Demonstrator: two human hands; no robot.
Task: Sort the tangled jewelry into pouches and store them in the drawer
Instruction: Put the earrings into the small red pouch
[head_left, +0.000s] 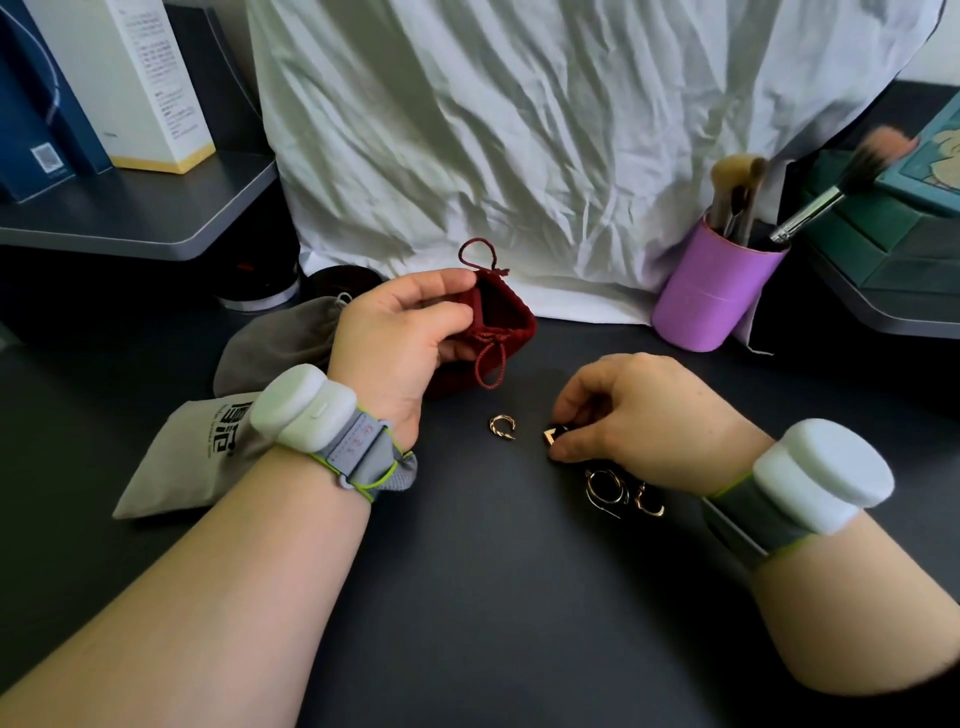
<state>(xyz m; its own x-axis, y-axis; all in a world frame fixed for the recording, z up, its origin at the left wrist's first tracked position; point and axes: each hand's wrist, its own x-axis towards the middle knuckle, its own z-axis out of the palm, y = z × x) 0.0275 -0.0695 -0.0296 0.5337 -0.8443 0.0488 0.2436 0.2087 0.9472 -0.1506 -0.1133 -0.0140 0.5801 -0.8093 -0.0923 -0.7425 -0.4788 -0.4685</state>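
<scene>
Dark desk (467, 597): grey pouches (275, 338) behind left hand (395, 338).

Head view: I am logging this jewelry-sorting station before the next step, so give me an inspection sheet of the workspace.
Surface: dark desk, matte.
Job's things: red drawstring pouch held with its mouth open; gold twisted earring loose on the desk; small gold piece at the right fingertips; more gold hoops beside the right wrist; grey pouch and a printed grey pouch lying on the left.
Clutter: purple brush cup with makeup brushes; boxes on the left shelf.
Hands: left hand grips the red pouch; right hand pinches the small gold piece.
Cables: nothing seen.
Surroundings: crumpled white cloth behind; drawer not in view.
</scene>
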